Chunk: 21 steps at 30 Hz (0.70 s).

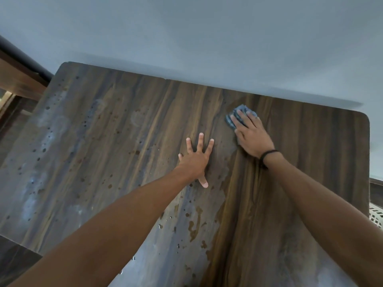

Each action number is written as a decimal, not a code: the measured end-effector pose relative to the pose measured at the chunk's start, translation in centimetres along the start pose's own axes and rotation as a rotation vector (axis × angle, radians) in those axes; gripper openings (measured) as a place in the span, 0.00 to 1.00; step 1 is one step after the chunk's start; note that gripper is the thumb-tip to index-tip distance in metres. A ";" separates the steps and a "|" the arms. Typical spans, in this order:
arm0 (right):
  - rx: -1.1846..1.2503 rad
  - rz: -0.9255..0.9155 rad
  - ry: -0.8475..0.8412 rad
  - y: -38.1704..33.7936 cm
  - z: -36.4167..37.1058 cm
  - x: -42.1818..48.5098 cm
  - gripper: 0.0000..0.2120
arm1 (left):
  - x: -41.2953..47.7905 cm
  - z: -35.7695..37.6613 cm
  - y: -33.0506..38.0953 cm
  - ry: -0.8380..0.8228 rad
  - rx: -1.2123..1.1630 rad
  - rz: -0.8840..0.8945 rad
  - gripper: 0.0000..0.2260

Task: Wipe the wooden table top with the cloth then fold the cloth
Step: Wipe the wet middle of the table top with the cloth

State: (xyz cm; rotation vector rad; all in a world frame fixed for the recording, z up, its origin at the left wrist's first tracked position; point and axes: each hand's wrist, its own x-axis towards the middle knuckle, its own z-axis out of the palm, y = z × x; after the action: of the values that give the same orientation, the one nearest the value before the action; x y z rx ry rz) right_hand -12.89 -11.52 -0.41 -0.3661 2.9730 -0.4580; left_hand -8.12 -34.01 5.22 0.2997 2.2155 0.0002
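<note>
Right hand (251, 135) flat on cloth (238, 116) near surface (124, 141) far edge, left hand (195, 160) splayed, pressing mid-surface, grasping nothing

One head-worn wide-angle view looks forward and steeply down onto the worktop (116, 154); it sits near, tilted. Grey wall (196, 34) lies beyond the worktop's far edge.

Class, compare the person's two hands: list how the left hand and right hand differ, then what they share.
The left hand lies directly on the table, fingers spread; the right hand presses a blue-grey cloth, fingers closer together. The right wrist wears a dark band; the left wrist none. Both lie flat, palms down.
</note>
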 end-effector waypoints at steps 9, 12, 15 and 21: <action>0.035 0.229 0.087 -0.5 0.7 0.7 0.25 | 0.2 0.1 0.1 0.001 0.025 -0.007 0.68; 0.000 0.064 0.036 2.0 -0.1 1.5 0.25 | 0.5 0.3 -0.1 0.005 0.026 -0.016 0.69; 0.136 0.431 0.111 3.9 -1.4 4.2 0.25 | 0.9 0.6 -0.2 0.001 0.033 -0.020 0.70; 0.025 0.068 0.038 0.5 -0.1 6.4 0.25 | 1.7 1.0 -0.5 0.003 0.045 -0.018 0.71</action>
State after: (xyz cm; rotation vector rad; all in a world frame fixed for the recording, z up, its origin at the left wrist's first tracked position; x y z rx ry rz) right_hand -19.16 -12.67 -0.88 -0.2561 3.0026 -0.4996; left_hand -8.46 -34.26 3.19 0.3048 2.2233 -0.0591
